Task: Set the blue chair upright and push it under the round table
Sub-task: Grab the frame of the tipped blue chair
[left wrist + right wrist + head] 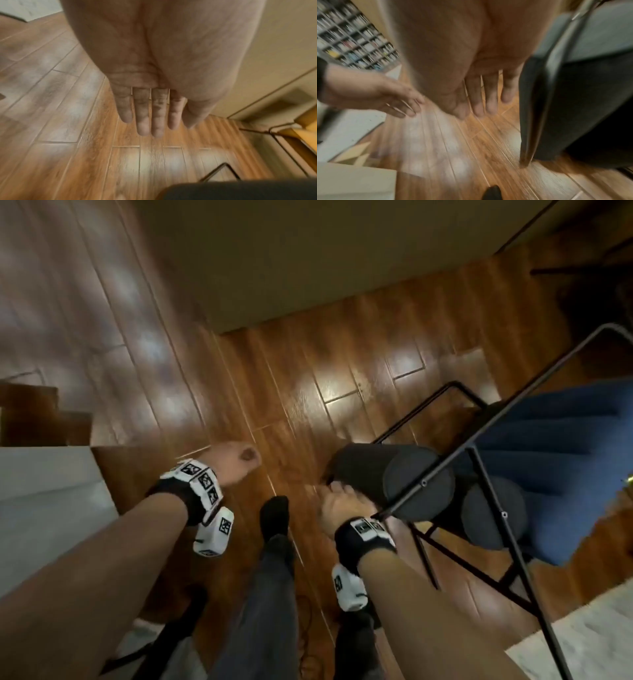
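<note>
The blue chair lies tipped over on the wooden floor at the right, its black metal frame sticking up and towards me. Two dark round bolsters sit at its near end. My right hand hovers right beside the nearer bolster, fingers straight, holding nothing; whether it touches the bolster is unclear. My left hand hangs over bare floor to the left, fingers straight and empty. I cannot pick out the round table.
A pale slab-like surface stands at the left and another at the lower right. A beige panel fills the top. My socked foot stands between my hands. A gridded shelf shows far left.
</note>
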